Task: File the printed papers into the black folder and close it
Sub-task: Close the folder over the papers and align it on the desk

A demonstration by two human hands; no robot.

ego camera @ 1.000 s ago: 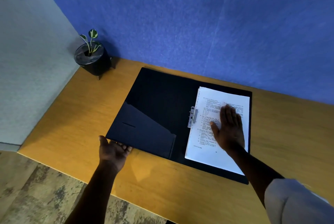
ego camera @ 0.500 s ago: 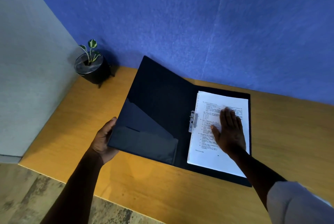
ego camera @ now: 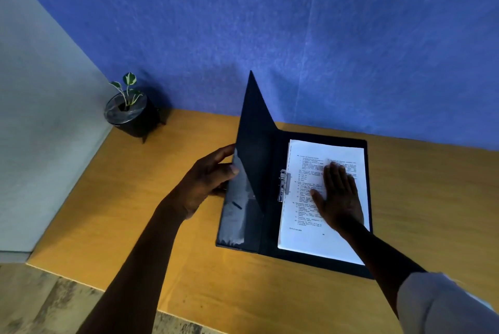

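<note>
bare desk (ego camera: 151,225) left of raised folder cover (ego camera: 252,150), potted plant (ego camera: 129,112) blocking far-left corner, wall (ego camera: 297,36) behind

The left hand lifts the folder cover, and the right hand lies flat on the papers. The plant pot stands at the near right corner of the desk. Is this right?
Not quite. The head view shows the plant pot at the far left corner of the desk, against the blue wall. The rest holds: the left hand lifts the folder cover, and the right hand lies flat on the papers.

The single head camera looks forward and down, from near, at the wooden desk (ego camera: 151,215) against the blue wall (ego camera: 297,23).
</note>
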